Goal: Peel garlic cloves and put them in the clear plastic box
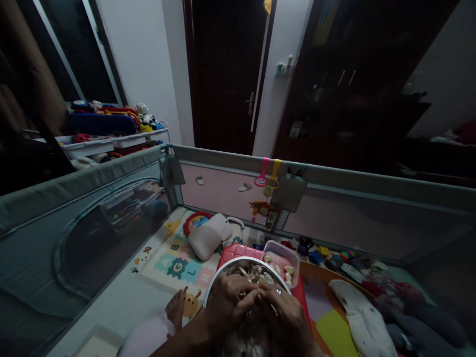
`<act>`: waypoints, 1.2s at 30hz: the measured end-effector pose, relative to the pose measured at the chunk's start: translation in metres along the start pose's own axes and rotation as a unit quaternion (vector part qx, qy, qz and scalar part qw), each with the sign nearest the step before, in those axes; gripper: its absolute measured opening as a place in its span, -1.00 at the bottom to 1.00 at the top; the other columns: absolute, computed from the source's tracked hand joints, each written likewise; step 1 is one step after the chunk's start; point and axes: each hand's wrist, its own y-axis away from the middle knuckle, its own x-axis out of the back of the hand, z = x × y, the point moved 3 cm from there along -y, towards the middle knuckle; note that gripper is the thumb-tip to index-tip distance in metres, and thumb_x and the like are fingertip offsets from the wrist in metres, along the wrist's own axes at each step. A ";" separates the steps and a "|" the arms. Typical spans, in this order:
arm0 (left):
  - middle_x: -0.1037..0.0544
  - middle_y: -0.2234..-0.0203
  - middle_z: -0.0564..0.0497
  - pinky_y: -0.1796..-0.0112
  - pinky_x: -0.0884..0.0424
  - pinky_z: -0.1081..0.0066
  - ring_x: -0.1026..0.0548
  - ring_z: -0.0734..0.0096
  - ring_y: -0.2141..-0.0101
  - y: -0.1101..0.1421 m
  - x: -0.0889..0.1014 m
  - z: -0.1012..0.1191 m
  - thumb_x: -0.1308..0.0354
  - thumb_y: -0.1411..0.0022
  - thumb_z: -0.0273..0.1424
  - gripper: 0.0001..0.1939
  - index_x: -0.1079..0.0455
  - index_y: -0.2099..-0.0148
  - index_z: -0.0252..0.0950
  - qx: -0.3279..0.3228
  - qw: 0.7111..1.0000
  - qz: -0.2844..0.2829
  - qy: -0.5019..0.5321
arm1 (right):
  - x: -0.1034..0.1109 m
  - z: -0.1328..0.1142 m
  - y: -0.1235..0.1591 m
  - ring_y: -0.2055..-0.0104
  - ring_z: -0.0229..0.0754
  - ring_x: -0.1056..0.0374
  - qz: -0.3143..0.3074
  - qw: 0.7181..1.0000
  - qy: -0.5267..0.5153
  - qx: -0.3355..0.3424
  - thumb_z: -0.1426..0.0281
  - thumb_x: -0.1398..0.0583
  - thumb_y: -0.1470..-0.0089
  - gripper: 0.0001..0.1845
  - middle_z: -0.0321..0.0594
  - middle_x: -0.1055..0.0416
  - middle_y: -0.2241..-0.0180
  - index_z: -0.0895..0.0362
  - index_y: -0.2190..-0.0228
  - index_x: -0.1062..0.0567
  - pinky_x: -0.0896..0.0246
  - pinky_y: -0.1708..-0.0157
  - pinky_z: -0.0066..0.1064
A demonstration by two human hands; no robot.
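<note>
Both my hands meet over a white-rimmed bowl point(211, 286) that holds garlic bulbs and papery garlic skins point(256, 271). My left hand point(233, 303) is closed, its thumb and finger pinched at the bowl's middle. Against it, my right hand point(284, 310), with a ring on one finger, is closed in a pinch too. Between the touching fingertips is a small pale piece, mostly hidden, that looks like a garlic clove. Just beyond my right hand stands a clear plastic container point(296, 258) with several peeled garlic cloves point(288, 270). Bowl and container rest on a red stool-like surface point(227, 254).
A padded playpen rail point(223, 152) with mesh sides surrounds the area. On the patterned play mat point(163, 267) lie a white cushion-like object point(208, 237), toys point(323, 252) and a pale cloth point(362, 317). A bare foot point(175, 308) is left of the bowl.
</note>
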 end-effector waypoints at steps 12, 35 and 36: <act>-0.61 0.49 -0.03 0.38 -0.46 0.47 -0.57 0.34 0.44 0.001 0.001 0.005 0.02 -0.23 -0.45 -0.77 -0.46 0.36 -0.30 -0.029 0.998 0.019 -0.053 | -0.011 0.006 0.013 0.35 -0.17 -0.52 -0.043 0.998 -0.015 -0.035 0.53 -0.01 -0.18 -0.77 -0.12 -0.56 0.39 0.12 0.37 -0.44 -0.43 0.35 -0.41; -0.54 0.52 -0.01 0.38 -0.35 0.47 -0.48 0.38 0.46 -0.003 -0.003 -0.020 -0.01 -0.07 -0.57 -0.83 -0.41 0.44 -0.33 0.155 0.987 -0.028 -0.016 | 0.000 0.025 0.005 0.37 -0.06 -0.50 -0.006 0.879 -0.298 -0.371 0.27 -0.27 0.02 -0.82 -0.10 -0.57 0.43 0.14 0.48 -0.56 -0.44 0.36 -0.30; -0.54 0.51 -0.02 0.37 -0.35 0.46 -0.48 0.37 0.45 -0.003 -0.003 -0.021 -0.01 -0.07 -0.57 -0.84 -0.41 0.44 -0.34 0.153 0.987 -0.039 -0.023 | -0.001 0.029 0.006 0.39 -0.06 -0.49 0.005 0.858 -0.325 -0.398 0.25 -0.28 0.04 -0.79 -0.11 -0.56 0.46 0.16 0.48 -0.56 -0.43 0.37 -0.32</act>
